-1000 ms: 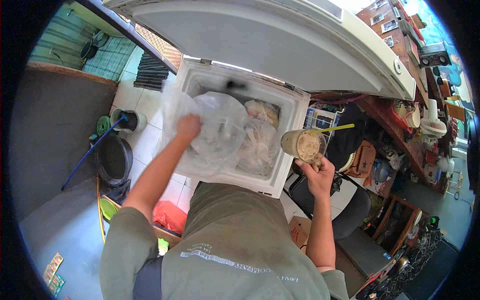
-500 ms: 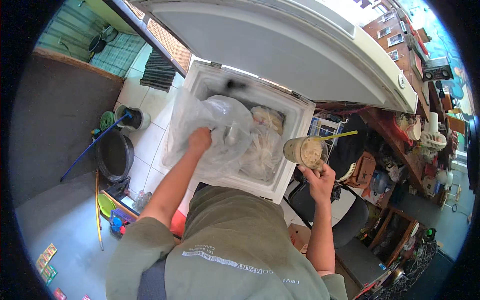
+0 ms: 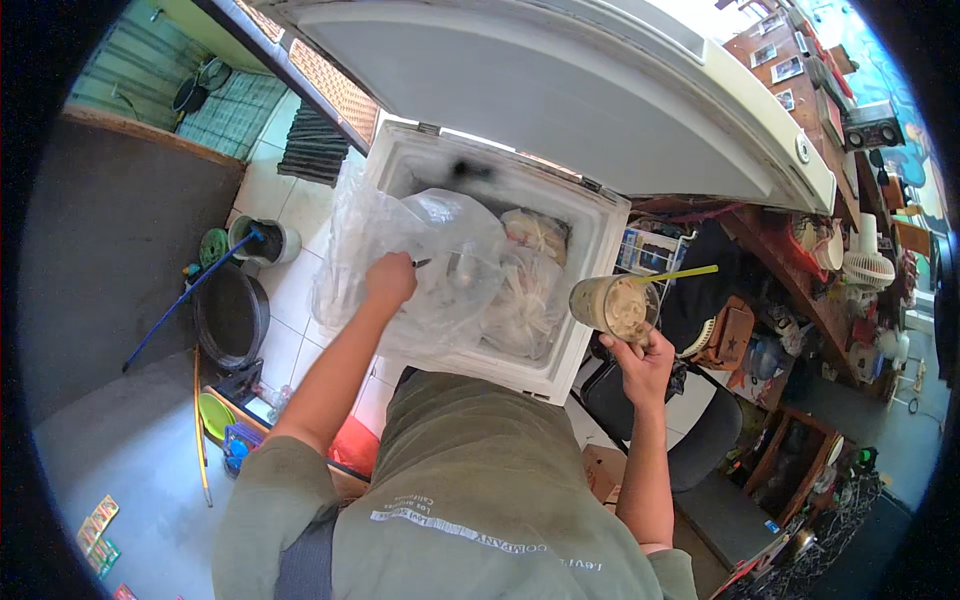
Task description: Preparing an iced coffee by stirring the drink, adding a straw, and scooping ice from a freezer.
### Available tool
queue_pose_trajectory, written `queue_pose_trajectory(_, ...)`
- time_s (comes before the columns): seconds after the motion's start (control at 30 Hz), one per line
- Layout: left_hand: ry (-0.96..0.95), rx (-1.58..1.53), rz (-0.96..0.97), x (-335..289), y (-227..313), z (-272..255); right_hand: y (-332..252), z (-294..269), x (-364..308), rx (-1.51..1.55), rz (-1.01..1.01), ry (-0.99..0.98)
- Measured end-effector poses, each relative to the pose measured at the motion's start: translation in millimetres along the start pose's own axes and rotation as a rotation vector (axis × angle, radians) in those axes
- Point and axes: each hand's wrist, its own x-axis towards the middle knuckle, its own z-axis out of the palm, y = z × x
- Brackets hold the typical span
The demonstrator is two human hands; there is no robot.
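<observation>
I stand over an open white chest freezer (image 3: 585,205) with its lid (image 3: 560,90) raised. My left hand (image 3: 388,280) reaches into it and grips a thin dark handle, pushed into a large clear plastic bag (image 3: 440,265). More clear bags of pale food (image 3: 530,290) lie beside it inside the freezer. My right hand (image 3: 640,362) holds a clear cup (image 3: 612,306) of beige mixture with a yellow-green straw, just off the freezer's right edge.
A dark round basin (image 3: 230,318), a small bucket (image 3: 262,240) and a blue-handled mop stand on the tiled floor at left. A black chair (image 3: 700,445) sits at my right. Cluttered wooden shelves (image 3: 800,250) with a small white fan (image 3: 865,265) fill the right side.
My left hand has slid lower over the clear bag. The cup in my right hand has stayed beside the freezer's right edge.
</observation>
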Motion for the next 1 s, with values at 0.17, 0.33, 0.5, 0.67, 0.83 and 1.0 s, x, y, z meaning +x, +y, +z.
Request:
queue_pose_trajectory(0.17,0.037,0.004,-0.046,11.3,-15.7,46.4,1.7,0.9,-3.4,-0.046,-0.007,0.011)
queue_pose_trajectory(0.33,-0.051,-0.046,-0.016,-8.3,-11.2,-2.8,4.0,-4.0,-9.8,-0.062,-0.034,0.058)
queue_pose_trajectory(0.5,0.073,-0.088,-0.094,31.4,-27.9,104.5,10.1,1.8,-8.7,-0.006,-0.019,0.081)
queue_pose_trajectory(0.67,0.011,-0.237,-0.087,30.1,-16.0,45.8,20.1,-14.0,-21.0,-0.056,-0.067,0.056)
queue_pose_trajectory(0.83,0.054,-0.164,-0.103,22.3,-10.0,59.0,16.5,-15.2,-23.5,-0.050,0.003,0.060)
queue_pose_trajectory(1.0,0.074,0.006,0.191,17.3,-10.0,10.8,20.8,-20.1,-24.3,-0.001,-0.085,0.092)
